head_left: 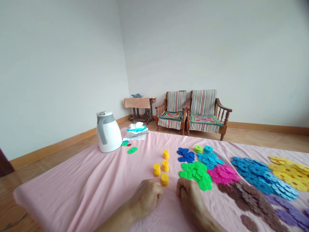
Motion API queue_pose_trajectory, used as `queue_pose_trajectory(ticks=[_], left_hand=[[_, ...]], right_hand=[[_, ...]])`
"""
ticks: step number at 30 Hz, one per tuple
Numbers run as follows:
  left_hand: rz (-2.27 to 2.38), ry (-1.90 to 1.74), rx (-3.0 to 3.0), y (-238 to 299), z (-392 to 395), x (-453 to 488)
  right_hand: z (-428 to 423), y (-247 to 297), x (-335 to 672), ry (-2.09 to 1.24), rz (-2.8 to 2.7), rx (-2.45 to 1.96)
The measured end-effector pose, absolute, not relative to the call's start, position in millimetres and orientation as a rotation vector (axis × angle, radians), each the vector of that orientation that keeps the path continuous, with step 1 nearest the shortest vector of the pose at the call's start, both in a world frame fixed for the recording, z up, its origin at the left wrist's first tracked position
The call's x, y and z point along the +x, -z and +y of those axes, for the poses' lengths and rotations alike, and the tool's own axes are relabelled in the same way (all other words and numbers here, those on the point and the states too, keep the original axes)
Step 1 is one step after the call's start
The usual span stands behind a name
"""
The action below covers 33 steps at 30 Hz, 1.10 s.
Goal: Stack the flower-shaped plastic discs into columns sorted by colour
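Note:
My left hand (149, 197) is curled into a fist on the pink cloth, its knuckles close to the nearest stack of yellow discs (164, 179). Facing it across a small gap, my right hand (190, 195) is also a closed fist, beside the pile of bright green discs (196, 172). No object shows in either fist. Several short stacks of yellow notched discs stand upright just beyond the hands, among them a left one (156, 169) and a far one (165, 154).
Loose disc piles spread rightward: dark blue (185, 154), pink (223, 174), brown (253, 196), blue (253, 172), purple (287, 209) and yellow (291, 172). A white jug (112, 135) and a tissue box (137, 131) stand at the back left. Two wooden armchairs (205, 119) are beyond the table.

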<state>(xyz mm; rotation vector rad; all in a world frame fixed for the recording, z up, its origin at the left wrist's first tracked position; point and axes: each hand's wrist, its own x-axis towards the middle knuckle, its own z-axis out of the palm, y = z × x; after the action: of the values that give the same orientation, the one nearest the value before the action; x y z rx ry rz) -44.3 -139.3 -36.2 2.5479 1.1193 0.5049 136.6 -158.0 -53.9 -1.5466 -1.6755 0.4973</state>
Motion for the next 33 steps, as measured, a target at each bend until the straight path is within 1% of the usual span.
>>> queue_pose_trajectory(ticks=[13,26,33], left_hand=[[0.949,-0.675,2.613,44.7,-139.6,-39.6],[0.827,-0.867,2.718,41.4,-138.3,-41.0],[0.833,-0.878,2.755,40.3,-139.9,-40.8]], right_hand=[[-155.4,55.7,135.3,-0.499,-1.639,-1.522],[-154.4,55.1,130.2,-0.506,-1.587,-1.518],[-161.3,53.5,135.4,-0.533,-1.641,-1.487]])
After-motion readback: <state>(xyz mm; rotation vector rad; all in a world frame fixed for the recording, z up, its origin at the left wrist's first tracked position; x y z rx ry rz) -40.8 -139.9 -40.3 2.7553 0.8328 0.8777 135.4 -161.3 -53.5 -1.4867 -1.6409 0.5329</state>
